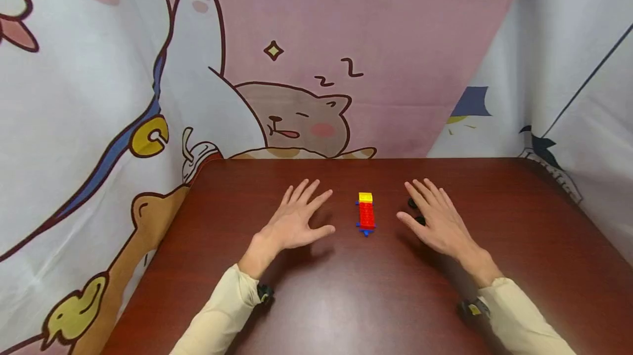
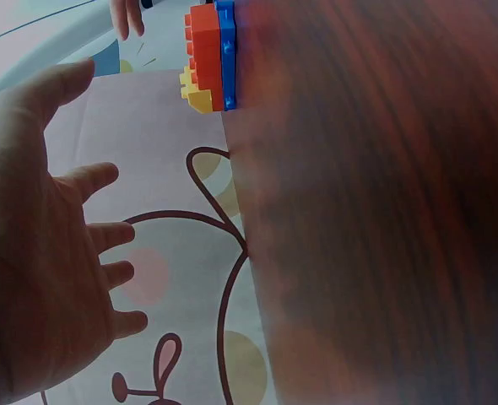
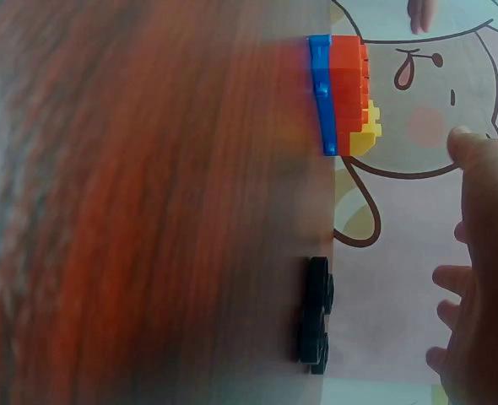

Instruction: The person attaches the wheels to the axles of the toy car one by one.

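Note:
A small toy car body (image 1: 366, 215) built of bricks lies on the table between the two hands. Its base is blue, with red bricks (image 3: 345, 84) on top and a yellow sloped brick (image 1: 365, 197) at the far end. My left hand (image 1: 294, 217) hovers to its left with fingers spread, touching nothing. On the other side my right hand (image 1: 440, 220) is held over the table, fingers apart and holding nothing. Black toy wheels (image 3: 314, 312) lie on the table by the right hand, which partly covers them in the head view.
The dark reddish-brown wooden table (image 1: 316, 289) ends at a cloth backdrop (image 1: 395, 42) with cartoon animals. The cloth also hangs along the left and right sides. Each wrist carries a dark strap, seen below the sleeves.

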Available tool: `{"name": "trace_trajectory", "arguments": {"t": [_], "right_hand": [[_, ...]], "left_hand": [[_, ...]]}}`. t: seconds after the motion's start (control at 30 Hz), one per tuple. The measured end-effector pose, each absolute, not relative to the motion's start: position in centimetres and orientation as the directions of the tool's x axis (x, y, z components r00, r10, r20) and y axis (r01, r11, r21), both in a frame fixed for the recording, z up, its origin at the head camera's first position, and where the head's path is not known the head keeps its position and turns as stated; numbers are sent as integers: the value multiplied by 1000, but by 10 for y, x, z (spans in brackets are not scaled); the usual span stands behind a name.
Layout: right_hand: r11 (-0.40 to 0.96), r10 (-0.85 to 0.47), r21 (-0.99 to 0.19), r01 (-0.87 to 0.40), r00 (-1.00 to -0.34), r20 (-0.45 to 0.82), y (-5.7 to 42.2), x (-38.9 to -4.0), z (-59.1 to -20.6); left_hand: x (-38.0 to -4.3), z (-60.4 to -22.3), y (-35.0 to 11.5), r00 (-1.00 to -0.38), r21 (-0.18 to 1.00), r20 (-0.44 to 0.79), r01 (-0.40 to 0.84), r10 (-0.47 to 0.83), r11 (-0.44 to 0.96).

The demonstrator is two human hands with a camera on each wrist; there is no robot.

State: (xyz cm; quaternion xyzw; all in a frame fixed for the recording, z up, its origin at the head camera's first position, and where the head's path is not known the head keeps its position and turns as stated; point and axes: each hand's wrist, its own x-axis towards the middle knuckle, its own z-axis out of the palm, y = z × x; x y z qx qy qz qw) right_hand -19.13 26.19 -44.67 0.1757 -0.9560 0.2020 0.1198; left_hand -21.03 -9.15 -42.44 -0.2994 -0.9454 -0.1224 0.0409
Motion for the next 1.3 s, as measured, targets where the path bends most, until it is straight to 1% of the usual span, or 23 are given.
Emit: {"name": "trace_trajectory", "arguments": {"t": [0.23, 0.33, 0.47, 0.6, 0.7, 0.83, 1.03, 1.17, 1.3], "right_hand": [[858, -266, -353, -374, -910, 316, 265, -187, -450], [852, -268, -359, -380, -907, 324, 265, -187, -449], [838, -260, -394, -377, -912, 318, 267, -185, -449], [817, -224, -459, -350, -925, 307, 271, -181, -452], [757, -194, -567, -325, -940, 279, 273, -177, -458], [650, -140, -708, -278, -959, 248, 272, -172, -467], [593, -14, -769, -238, -958, 286, 274, -172, -477], [568, 68, -791, -228, -945, 320, 275, -171, -483], [559, 118, -788, -257, -916, 383, 273, -172, -489]], "left_hand": [[-211, -429, -89, -815, 264, 130, 577, 564, 773], [-212, -431, -89, -821, 269, 126, 569, 557, 777], [-214, -433, -85, -813, 272, 147, 581, 564, 767], [-215, -436, -78, -806, 312, 157, 589, 571, 746], [-214, -440, -74, -814, 361, 130, 571, 567, 737], [-214, -445, -68, -823, 453, 103, 539, 559, 710], [-215, -452, -55, -833, 601, 117, 492, 540, 629], [-215, -461, -43, -848, 626, 101, 460, 520, 630], [-214, -472, -29, -876, 597, 119, 439, 468, 671]]}}
